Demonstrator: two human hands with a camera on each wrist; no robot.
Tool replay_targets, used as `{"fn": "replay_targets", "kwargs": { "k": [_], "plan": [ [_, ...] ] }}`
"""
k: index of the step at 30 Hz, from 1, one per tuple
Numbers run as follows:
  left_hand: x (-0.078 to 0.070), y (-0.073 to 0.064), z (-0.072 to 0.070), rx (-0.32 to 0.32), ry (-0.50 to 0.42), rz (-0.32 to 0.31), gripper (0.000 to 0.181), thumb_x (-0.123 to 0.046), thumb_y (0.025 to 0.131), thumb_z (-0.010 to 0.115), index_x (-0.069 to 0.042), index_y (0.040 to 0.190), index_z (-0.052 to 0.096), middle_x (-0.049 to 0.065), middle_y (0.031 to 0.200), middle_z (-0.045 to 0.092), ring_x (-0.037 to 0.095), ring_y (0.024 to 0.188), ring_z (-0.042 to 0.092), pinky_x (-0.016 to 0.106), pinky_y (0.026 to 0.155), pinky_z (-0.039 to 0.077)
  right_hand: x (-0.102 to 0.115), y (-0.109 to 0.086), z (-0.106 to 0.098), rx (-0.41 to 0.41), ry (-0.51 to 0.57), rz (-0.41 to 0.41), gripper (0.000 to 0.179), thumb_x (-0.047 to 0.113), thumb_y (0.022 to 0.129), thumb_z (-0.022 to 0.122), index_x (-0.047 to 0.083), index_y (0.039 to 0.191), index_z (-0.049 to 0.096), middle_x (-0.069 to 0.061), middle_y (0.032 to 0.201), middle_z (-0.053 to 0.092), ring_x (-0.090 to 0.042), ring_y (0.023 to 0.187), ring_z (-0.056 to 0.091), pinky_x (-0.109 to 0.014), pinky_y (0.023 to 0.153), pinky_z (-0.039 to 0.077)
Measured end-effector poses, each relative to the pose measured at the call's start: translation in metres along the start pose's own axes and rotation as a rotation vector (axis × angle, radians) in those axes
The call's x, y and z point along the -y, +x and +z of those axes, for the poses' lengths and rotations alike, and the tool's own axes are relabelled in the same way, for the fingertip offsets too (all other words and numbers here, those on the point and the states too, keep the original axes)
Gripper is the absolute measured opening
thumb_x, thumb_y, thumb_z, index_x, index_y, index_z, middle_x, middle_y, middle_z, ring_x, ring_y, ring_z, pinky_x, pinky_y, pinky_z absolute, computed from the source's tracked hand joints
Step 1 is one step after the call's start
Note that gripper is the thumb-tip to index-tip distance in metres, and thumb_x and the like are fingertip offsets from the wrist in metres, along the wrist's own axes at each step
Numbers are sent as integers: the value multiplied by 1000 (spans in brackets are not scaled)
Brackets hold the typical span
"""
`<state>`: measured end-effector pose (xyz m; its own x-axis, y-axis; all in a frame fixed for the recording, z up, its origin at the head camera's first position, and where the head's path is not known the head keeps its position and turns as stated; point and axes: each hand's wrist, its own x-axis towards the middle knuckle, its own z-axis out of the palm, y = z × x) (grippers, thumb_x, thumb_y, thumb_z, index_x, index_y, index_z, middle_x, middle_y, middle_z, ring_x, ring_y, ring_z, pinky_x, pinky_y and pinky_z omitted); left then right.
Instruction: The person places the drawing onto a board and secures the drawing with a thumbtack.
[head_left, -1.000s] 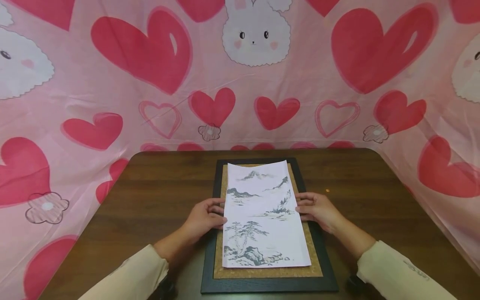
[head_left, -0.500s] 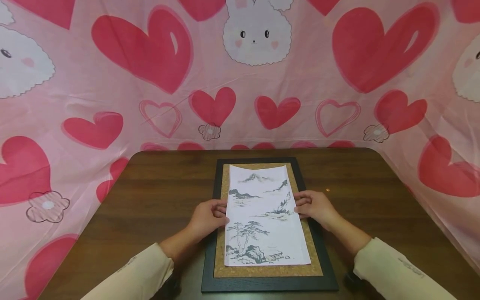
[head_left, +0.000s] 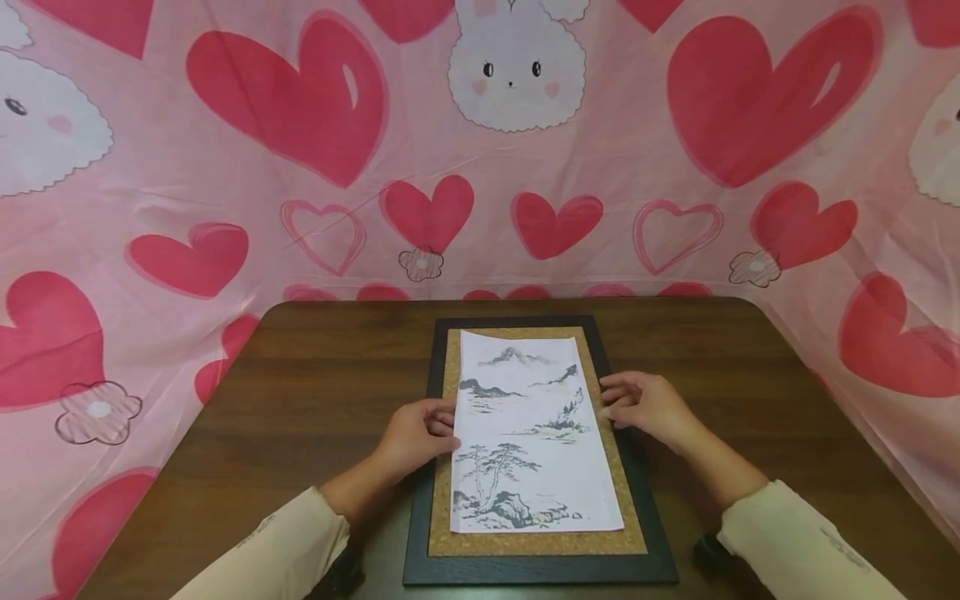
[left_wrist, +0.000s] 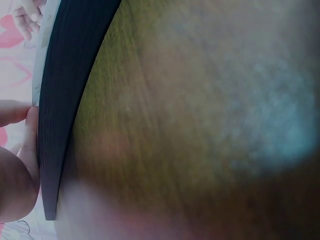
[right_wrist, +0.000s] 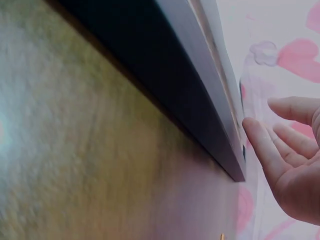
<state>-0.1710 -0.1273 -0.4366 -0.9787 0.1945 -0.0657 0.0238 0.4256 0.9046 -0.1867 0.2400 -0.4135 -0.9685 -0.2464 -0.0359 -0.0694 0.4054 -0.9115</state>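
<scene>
A white sheet of paper printed with an ink landscape painting lies over a cork board with a black frame. At the sheet's left edge my left hand pinches the paper between thumb and fingers; in the left wrist view the thumb and a finger meet beside the frame. My right hand hovers by the right side of the frame, apart from the paper. The right wrist view shows this right hand with fingers extended and nothing between thumb and fingertips.
The framed board lies on a dark brown wooden table. A tiny orange speck sits on the tabletop to the right of the board. A pink cloth with hearts and rabbits hangs behind and along both sides.
The paper has come down flatter onto the cork, its far edge lower. My right hand has let go of the sheet's right edge and drawn away to the right. The left hand keeps its hold.
</scene>
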Motion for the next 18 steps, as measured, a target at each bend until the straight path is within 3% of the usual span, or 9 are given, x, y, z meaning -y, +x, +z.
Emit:
{"fn": "replay_targets", "kwargs": {
  "k": [5, 12, 18],
  "plan": [
    [0, -1, 0, -14, -12, 7, 51, 3, 74, 81, 2, 122, 64, 6, 92, 68, 18, 80, 67, 29, 69, 56, -3, -1, -9, -51, -122, -20, 46, 2, 83, 75, -10, 124, 58, -25, 108, 66, -29, 86, 68, -33, 67, 58],
    [2, -1, 1, -19, -13, 35, 47, 2, 74, 82, 0, 118, 66, 6, 97, 69, 18, 82, 66, 27, 68, 55, -8, -2, -20, -119, -352, -131, 40, 7, 82, 78, -2, 119, 65, -17, 104, 70, -27, 86, 69, -28, 65, 55],
    [4, -2, 0, -14, -4, 47, 41, 2, 74, 81, -1, 113, 69, 6, 94, 70, 18, 82, 67, 27, 66, 53, -11, -3, -28, -156, -409, -139, 38, 8, 83, 77, -2, 118, 65, -17, 102, 70, -27, 84, 68, -28, 63, 54]
  ]
}}
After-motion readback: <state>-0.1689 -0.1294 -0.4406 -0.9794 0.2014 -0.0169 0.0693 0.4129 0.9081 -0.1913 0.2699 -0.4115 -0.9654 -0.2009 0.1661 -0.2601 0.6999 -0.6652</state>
